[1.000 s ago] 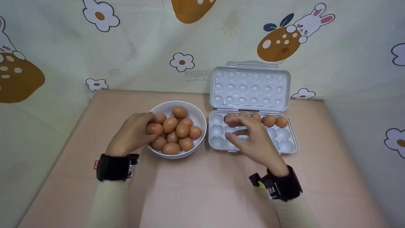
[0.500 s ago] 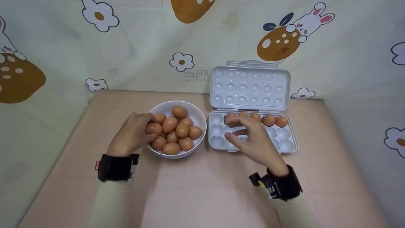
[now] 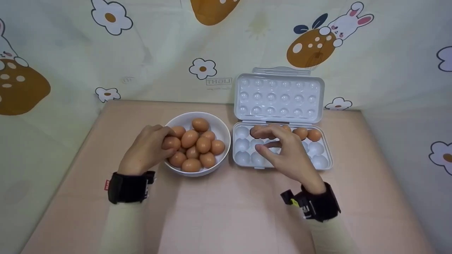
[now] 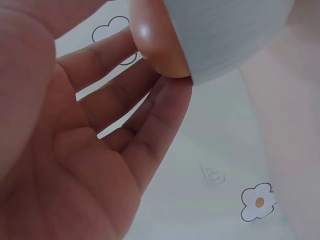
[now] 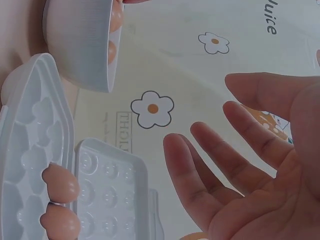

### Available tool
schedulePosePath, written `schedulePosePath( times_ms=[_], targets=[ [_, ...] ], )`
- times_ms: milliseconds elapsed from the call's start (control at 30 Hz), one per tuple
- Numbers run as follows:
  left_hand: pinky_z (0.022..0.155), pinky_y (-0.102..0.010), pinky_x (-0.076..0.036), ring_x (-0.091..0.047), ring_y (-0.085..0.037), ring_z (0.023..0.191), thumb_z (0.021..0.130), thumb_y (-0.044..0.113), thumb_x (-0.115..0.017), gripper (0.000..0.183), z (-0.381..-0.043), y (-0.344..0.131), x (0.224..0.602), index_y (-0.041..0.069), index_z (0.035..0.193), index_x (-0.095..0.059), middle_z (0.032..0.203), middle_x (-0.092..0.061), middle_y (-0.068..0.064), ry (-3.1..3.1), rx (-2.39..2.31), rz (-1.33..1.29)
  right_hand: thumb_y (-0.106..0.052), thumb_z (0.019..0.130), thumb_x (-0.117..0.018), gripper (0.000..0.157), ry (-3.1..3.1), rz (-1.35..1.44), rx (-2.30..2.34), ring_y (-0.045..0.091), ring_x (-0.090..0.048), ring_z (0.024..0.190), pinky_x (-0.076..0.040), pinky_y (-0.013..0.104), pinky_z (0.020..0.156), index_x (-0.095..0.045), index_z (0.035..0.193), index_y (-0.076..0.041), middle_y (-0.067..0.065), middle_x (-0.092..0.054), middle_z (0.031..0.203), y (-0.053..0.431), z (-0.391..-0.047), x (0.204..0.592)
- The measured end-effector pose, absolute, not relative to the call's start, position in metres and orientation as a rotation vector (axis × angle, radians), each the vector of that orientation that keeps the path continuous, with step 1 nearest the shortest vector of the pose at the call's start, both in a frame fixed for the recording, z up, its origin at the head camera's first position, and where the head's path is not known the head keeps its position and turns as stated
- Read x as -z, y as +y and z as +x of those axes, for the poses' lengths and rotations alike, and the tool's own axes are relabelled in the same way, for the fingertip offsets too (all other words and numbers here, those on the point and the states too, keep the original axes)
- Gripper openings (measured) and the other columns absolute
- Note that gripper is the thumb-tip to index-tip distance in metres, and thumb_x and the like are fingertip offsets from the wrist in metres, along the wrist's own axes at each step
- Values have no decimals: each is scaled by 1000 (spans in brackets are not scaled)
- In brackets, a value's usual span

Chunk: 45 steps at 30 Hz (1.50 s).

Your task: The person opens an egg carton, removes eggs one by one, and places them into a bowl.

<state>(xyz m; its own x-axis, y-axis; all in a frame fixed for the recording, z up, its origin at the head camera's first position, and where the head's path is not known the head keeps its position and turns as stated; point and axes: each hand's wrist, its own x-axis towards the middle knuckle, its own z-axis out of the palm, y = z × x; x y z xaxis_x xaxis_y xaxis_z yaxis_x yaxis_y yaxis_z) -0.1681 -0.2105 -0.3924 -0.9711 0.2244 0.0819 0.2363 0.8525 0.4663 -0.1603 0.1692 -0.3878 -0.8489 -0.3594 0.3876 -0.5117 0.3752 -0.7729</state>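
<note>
A white bowl [image 3: 226, 130] holds a heap of brown eggs [image 3: 203, 145]. At its left rim my left hand [image 3: 146, 150] has thumb and fingers round an egg [image 3: 171, 143]; the left wrist view shows this egg [image 4: 160, 40] by the bowl's wall [image 4: 225, 35], fingertips against it. My right hand [image 3: 287, 150] hovers over the egg carton [image 3: 316, 149], thumb and fingers apart with nothing between them. Several eggs [image 3: 314, 135] sit in the carton's back row, some partly hidden behind that hand. The right wrist view shows two of these eggs [image 5: 61, 222] beyond the spread fingers.
The carton's dimpled lid [image 3: 279, 97] stands raised at the back, against a curtain [image 3: 159, 53] printed with flowers and rabbits. Bowl and carton stand side by side on a pinkish tabletop [image 3: 219, 211].
My right hand has shifted slightly right, its thumb drawing back a little toward me. The left hand stays at the same egg, almost unmoved. The eggs stay where they were.
</note>
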Motion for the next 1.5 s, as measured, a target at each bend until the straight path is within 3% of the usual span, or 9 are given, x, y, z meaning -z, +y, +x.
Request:
schedulePosePath(
  times_ms=[200,367,633,800,1033,1167,1400,1500],
  targets=[
    [96,-53,-51,-55,-38,111,87,2,-81,35,-166,-205,388,-1,121,-73,112,-68,-19,-2952,774,-394,-1,94,-78,31,-2500,736,-1391,20,-69,109,-62,33,91,-72,124,-10,-1,-72,121,179,-166,384],
    [93,-49,-50,-56,-35,112,86,6,-84,41,-162,-190,384,1,125,-72,120,-69,-17,-2829,798,-521,-4,92,-81,34,-2615,719,-1145,23,-65,107,-61,40,92,-71,125,-8,6,-71,118,186,-184,382],
    [108,-47,-47,-57,-27,126,88,18,-87,49,-156,-141,381,15,134,-68,133,-64,-5,-2680,822,-726,-4,89,-82,44,-2768,862,-876,29,-64,113,-54,45,100,-69,131,-7,11,-68,129,188,-221,387],
    [113,-47,-45,-58,-26,127,88,21,-87,53,-154,-116,388,16,138,-67,135,-64,-4,-2607,789,-849,-1,87,-80,47,-2844,969,-756,33,-62,119,-52,46,106,-69,132,-6,15,-65,130,184,-240,395],
    [106,-39,-52,-58,-27,128,87,24,-89,60,-152,-94,398,16,141,-64,141,-62,-6,-2589,765,-948,-1,87,-79,47,-2948,1006,-639,34,-61,106,-53,49,97,-68,132,0,20,-65,125,176,-256,405],
    [107,-41,-51,-58,-27,127,88,27,-89,60,-151,-88,402,17,141,-64,142,-61,-6,-2581,726,-978,0,88,-78,42,-3011,990,-605,31,-60,103,-53,45,94,-71,130,0,17,-66,120,170,-260,409],
    [110,-37,-50,-59,-23,130,89,24,-87,58,-154,-83,408,15,141,-63,143,-60,-7,-2593,773,-1026,4,87,-71,22,-3095,872,-512,25,-55,89,-46,39,68,-75,104,-10,7,-60,101,160,-264,416],
    [110,-37,-50,-59,-22,130,90,24,-87,58,-155,-82,409,15,141,-63,143,-60,-7,-2606,777,-1019,6,87,-68,20,-3109,836,-461,24,-55,87,-43,39,64,-73,98,-11,5,-58,97,157,-263,418]
  ],
)
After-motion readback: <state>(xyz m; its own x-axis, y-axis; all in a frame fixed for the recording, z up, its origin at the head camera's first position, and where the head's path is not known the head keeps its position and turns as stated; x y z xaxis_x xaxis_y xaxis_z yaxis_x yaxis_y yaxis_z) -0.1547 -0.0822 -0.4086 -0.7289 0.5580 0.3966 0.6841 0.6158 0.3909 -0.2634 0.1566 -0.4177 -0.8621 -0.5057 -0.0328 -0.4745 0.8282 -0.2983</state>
